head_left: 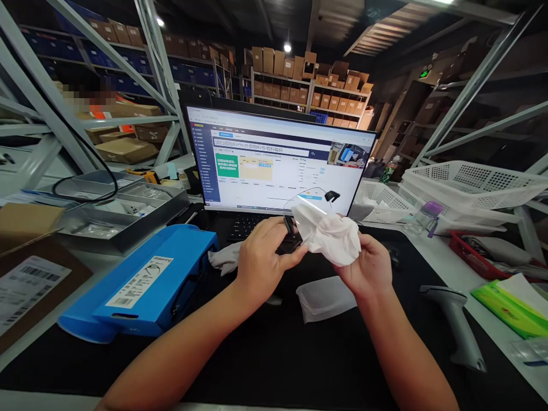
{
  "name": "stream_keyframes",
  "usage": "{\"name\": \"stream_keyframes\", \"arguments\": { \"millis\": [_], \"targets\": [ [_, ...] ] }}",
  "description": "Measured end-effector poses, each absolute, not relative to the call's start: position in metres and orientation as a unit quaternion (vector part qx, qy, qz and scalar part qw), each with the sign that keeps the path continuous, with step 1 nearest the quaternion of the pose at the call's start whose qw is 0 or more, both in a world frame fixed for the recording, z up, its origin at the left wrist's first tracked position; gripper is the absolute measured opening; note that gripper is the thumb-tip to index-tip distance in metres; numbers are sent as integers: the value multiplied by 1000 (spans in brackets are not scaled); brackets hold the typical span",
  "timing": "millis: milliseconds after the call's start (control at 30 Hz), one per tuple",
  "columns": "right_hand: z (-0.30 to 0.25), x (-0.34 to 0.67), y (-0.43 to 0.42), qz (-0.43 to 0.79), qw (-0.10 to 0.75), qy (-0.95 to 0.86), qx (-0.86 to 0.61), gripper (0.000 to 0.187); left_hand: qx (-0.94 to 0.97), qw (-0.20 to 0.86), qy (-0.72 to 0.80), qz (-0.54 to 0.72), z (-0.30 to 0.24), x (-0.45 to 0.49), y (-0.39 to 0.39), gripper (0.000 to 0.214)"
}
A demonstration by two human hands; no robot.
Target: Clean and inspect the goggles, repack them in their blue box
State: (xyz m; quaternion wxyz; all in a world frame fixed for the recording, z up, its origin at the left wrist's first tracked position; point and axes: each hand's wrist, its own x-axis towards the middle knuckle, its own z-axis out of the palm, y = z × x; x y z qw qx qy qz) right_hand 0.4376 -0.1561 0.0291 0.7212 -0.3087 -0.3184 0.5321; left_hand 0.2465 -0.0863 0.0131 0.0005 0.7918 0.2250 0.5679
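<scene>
My left hand [260,254] is closed around a small black plastic device [291,229], whose slim dark part stands up beyond the fingertips. Its exact kind does not show. In my right hand [373,264] is a crumpled white tissue [327,235], pinched between thumb and fingers. The tissue's left edge reaches the black device and partly covers it. Below the hands, a translucent white pouch [326,298] lies on the black desk mat [274,365]. Another crumpled white tissue [226,258] rests behind my left wrist, beside an open blue box [141,285] with a printed label.
A monitor [278,165] stands behind a black keyboard [246,227]. Right of the hands are a barcode scanner [456,325], a mouse [394,258], a green tissue pack [514,305] and white baskets [475,185]. A grey metal tray [120,214] and cardboard box [34,279] stand left.
</scene>
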Motion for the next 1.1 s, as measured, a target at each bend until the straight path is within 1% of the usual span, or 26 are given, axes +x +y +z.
{"name": "stream_keyframes", "arguments": {
  "millis": [67, 267, 400, 467, 600, 733, 967, 1033, 1100],
  "targets": [
    [29, 441, -156, 529, 730, -305, -307, 44, 789, -2, 221, 573, 12, 247, -86, 47],
    [33, 439, -160, 530, 735, -294, -305, 27, 783, -42, 213, 583, 9, 248, -85, 41],
    [29, 434, -162, 492, 753, -310, -308, 20, 779, -83, 209, 585, 7, 248, -84, 34],
    [25, 432, -164, 461, 758, -336, -317, 22, 777, -98, 211, 585, 7, 248, -84, 31],
    [19, 424, -168, 425, 740, -406, -327, 36, 776, -131, 230, 572, 7, 250, -86, 21],
    [11, 412, -169, 376, 729, -443, -362, 38, 796, -184, 232, 528, 7, 253, -90, 20],
    [-13, 390, -159, 258, 778, -372, -436, 39, 827, -191, 189, 494, -5, 265, -94, 21],
    [-13, 391, -157, 255, 786, -357, -436, 42, 824, -195, 178, 501, -6, 267, -94, 22],
    [-4, 399, -157, 281, 791, -345, -421, 47, 819, -199, 153, 516, -5, 268, -94, 23]
  ]
}}
